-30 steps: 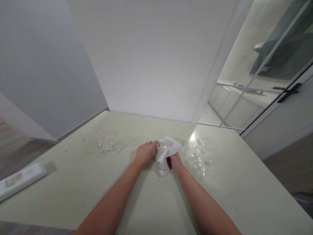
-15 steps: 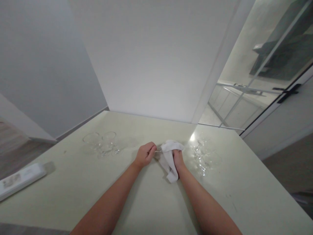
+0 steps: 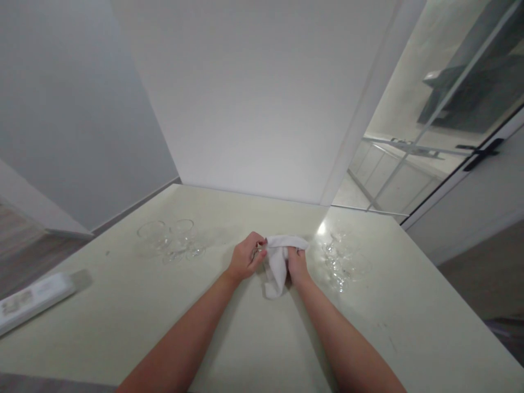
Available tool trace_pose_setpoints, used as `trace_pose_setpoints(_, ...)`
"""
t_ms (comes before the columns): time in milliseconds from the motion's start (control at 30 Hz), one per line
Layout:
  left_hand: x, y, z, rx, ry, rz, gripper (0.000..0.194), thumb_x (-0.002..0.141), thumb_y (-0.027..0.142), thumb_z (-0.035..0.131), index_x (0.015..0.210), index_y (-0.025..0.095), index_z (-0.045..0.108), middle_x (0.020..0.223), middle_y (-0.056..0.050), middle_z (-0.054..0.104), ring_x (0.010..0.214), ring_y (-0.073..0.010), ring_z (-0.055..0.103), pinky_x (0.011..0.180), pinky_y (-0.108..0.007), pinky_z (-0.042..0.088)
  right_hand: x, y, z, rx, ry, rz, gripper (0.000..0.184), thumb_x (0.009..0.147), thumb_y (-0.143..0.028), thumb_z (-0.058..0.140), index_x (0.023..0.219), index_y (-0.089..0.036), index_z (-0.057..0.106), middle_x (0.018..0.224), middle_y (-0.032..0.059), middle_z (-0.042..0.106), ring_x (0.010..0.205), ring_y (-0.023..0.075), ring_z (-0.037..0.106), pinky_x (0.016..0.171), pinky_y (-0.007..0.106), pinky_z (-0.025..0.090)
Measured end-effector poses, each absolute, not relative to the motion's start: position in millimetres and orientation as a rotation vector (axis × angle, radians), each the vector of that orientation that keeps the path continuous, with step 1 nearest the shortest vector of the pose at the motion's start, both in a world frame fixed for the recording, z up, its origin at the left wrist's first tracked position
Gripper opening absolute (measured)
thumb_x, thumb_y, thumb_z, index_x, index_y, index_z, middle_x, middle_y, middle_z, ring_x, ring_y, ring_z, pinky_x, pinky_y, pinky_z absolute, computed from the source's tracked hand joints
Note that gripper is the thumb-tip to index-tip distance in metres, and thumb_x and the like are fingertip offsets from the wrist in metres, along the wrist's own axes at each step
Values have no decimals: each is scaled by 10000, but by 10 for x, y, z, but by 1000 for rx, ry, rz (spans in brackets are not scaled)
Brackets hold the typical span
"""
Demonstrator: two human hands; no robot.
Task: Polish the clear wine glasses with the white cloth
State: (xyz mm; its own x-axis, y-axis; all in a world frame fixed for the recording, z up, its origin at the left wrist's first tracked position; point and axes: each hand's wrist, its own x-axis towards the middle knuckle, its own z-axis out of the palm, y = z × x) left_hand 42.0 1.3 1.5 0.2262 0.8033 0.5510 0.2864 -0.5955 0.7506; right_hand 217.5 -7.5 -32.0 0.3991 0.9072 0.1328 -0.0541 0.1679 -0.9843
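My left hand (image 3: 248,256) is closed around one end of a clear stemmed glass (image 3: 257,251), of which only a small part shows between the fingers. A white cloth (image 3: 278,267) covers the rest of the glass, and one corner of it hangs down toward the table. From the right, my right hand (image 3: 298,265) grips the cloth, fingers tucked beneath its fold. Several clear glasses (image 3: 182,240) lie to the left of my hands. More clear glassware (image 3: 341,259) glints to the right, its outlines hard to separate.
All this is on a pale table (image 3: 245,338). A white power strip (image 3: 36,297) lies at its left edge. Behind the table's far edge rises a white wall (image 3: 254,109), with a glass-paned door (image 3: 409,158) to the right.
The cloth has slid left along the glass to my left hand, covering the stem that showed between my hands. Its hanging corner has swung left.
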Motion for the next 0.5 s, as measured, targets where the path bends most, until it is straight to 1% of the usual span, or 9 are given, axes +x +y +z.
trace_pose_setpoints(33,440,14,23,1986,1022,1322,343,858,518,506,811,197,618,809,-60,592,746,-176,538,718,-291,452,2178,-82,-316,-1197,-941,841,296,819,-396,565,1018,-199,662,1043,94,728,1051,253,647,995,437,482)
trace_pose_setpoints(133,505,87,12,1689,1146,1286,467,922,524,348,661,194,551,624,-24,515,605,-157,473,586,-270,401,2156,-131,-266,-1113,-1135,820,284,752,-355,669,987,-195,669,1032,97,734,1003,256,660,963,415,500)
trace_pose_setpoints(200,527,159,-15,1496,1187,1290,508,925,539,309,636,190,538,548,-3,463,533,-145,425,519,-257,348,2124,-170,-223,-1070,-1259,797,328,694,-325,739,986,-193,669,995,89,741,967,254,663,958,413,500)
trace_pose_setpoints(267,528,211,-45,1431,1175,1286,502,918,551,327,652,184,542,530,11,438,507,-135,402,499,-250,325,2096,-194,-193,-1058,-1305,778,350,675,-309,758,992,-193,667,939,77,748,961,251,659,972,417,489)
trace_pose_setpoints(367,505,208,-70,1514,1111,1325,437,929,527,361,758,178,560,618,7,487,549,-132,440,522,-247,353,2085,-183,-188,-1036,-1249,814,329,697,-304,723,995,-177,666,914,90,749,964,255,658,969,420,491)
trace_pose_setpoints(433,488,154,-70,1680,1074,1396,344,934,480,415,894,178,574,746,-16,556,652,-144,511,600,-258,413,2099,-152,-211,-1051,-1148,827,306,741,-326,668,1002,-167,667,947,103,746,978,258,658,976,424,486)
trace_pose_setpoints(500,476,85,-61,1919,1017,1478,272,921,432,480,978,183,572,860,-43,591,755,-160,547,697,-282,449,2124,-118,-242,-1099,-1033,801,290,805,-363,585,1005,-171,670,986,99,742,1015,255,652,993,425,472)
